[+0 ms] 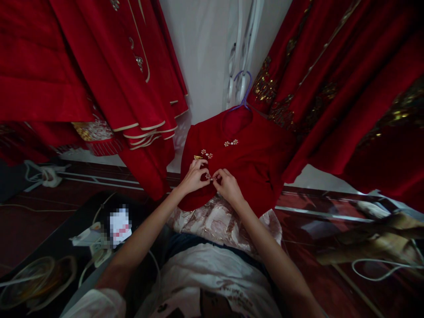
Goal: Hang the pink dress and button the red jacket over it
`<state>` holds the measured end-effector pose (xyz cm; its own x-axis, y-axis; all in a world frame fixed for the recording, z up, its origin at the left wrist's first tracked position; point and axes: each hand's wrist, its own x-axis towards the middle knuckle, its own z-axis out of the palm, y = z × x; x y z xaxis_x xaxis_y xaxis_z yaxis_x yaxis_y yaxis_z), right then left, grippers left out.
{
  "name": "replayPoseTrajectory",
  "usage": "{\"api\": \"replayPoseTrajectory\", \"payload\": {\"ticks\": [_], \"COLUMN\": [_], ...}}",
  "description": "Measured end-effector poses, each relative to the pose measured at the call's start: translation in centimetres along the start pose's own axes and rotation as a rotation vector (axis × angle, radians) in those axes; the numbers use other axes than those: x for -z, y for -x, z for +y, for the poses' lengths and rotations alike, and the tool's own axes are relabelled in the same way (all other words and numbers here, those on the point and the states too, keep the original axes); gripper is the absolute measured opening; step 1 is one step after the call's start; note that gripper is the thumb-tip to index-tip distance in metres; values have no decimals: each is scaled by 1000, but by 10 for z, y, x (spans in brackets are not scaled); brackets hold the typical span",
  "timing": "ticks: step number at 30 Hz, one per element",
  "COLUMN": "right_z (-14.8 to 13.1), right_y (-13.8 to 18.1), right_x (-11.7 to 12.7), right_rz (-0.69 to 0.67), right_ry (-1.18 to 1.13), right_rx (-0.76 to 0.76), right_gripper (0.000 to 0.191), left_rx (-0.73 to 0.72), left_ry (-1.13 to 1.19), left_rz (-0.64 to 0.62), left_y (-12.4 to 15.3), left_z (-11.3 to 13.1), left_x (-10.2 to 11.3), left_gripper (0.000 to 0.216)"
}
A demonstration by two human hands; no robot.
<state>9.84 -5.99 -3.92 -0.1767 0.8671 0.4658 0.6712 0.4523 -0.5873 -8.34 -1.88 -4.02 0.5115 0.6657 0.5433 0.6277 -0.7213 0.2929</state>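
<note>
A red garment [251,154] hangs in front of me on a purple hanger [243,88], with pearl clasps [231,142] along its slanted front. My left hand [194,176] and my right hand [228,185] meet at a small pearl clasp [210,177] on the lower part of the front. The fingers of both hands are pinched together on that clasp. Another clasp [206,154] sits just above my left hand. Pale floral fabric [218,223] shows below the red hem.
Red robes with gold trim [132,88] hang at the left and embroidered red garments [347,88] at the right. White cables [46,174] lie on the floor at the left. A white device [88,236] and more cords lie at the lower left.
</note>
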Motion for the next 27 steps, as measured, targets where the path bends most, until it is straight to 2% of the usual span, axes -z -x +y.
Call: {"api": "replayPoseTrajectory", "payload": {"ticks": [3, 6, 9, 13, 16, 21, 27], "right_z": [1, -6, -18, -29, -30, -26, -24], "right_y": [-4, -7, -8, -7, -6, -6, -7], "right_x": [17, 47, 78, 102, 105, 98, 97], "right_rz": [-88, -160, -94, -7, -11, -51, -60], "right_ry": [-37, -101, -148, -181, -169, -161, -152], "right_rx": [-2, 20, 39, 55, 58, 65, 59], "right_gripper": [8, 10, 12, 13, 12, 11, 10], "left_rx": [34, 41, 54, -38, -101, -74, -192], "left_ry": [20, 31, 28, -32, -76, -109, -82], "left_rz": [8, -1, -35, -216, -258, -120, 27], "left_y": [2, 5, 1, -6, -2, 12, 13], "left_z": [7, 15, 17, 11, 11, 22, 17], "left_x": [3, 9, 14, 19, 22, 20, 8], "left_gripper": [32, 47, 51, 47, 34, 25, 19]}}
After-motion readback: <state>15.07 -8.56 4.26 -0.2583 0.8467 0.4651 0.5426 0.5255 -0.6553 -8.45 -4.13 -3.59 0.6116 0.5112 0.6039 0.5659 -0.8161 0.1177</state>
